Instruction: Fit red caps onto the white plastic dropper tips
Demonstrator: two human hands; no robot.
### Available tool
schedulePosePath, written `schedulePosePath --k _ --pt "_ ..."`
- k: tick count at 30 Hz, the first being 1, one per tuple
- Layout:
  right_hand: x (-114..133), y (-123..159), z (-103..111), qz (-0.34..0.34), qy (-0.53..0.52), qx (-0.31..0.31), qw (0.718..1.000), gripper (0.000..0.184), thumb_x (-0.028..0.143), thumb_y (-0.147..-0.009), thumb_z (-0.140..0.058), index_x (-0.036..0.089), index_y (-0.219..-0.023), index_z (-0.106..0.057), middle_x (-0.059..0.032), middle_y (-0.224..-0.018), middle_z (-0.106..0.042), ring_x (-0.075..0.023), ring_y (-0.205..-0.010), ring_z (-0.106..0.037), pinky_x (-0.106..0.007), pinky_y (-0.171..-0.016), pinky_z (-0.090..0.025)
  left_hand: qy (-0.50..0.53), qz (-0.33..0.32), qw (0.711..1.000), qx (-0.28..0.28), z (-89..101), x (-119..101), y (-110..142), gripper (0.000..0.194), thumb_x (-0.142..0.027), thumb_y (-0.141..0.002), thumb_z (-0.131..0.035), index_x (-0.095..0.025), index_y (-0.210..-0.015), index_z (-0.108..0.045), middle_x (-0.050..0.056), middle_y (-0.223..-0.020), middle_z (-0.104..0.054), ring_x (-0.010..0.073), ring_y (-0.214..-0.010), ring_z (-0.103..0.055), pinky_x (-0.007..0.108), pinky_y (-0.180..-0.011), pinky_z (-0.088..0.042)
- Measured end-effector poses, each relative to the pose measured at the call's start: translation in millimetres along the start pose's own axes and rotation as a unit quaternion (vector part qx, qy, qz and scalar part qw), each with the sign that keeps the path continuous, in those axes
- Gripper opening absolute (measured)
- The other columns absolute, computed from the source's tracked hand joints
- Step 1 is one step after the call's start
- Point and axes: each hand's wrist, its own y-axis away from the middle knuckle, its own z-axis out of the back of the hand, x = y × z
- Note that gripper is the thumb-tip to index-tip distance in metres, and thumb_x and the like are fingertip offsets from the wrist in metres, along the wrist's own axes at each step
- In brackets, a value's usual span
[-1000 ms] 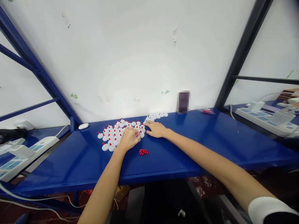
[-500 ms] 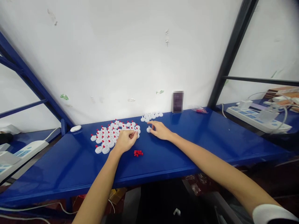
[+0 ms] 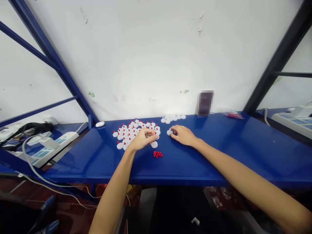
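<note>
Blue table (image 3: pixel 182 165): discs (image 3: pixel 131 132), bagged red pieces (image 3: pixel 234 115)

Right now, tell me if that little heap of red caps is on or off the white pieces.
Off: the red caps lie heaped on the blue tabletop, apart from the nearest white piece.

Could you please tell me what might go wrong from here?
The left hand is close over the crowded round white pieces with red tips, so it might tip or jostle some. The loose pile of small red cylindrical caps lies unconfined on the blue table, so a stray brush could scatter it. The single small round white piece at the fingertips of the right hand could slip if pinched off-centre.
</note>
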Motion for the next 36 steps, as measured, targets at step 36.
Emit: schedulePosePath --k 36 --pt "56.9 24.4 8.1 0.183 -0.246 0.185 0.934 0.021 0.027 -0.084 -0.061 0.015 -0.096 -0.074 0.0014 -0.063 -0.06 -0.0103 -0.055 -0.048 -0.023 -0.057 -0.038 -0.488 -0.097 0.852 -0.163 -9.9 45.2 -8.9 0.029 -0.037 -0.085 -0.066 -0.024 -0.111 -0.061 0.007 -0.113 -0.054 0.0251 -0.106 -0.049 0.039 -0.092 -0.039"
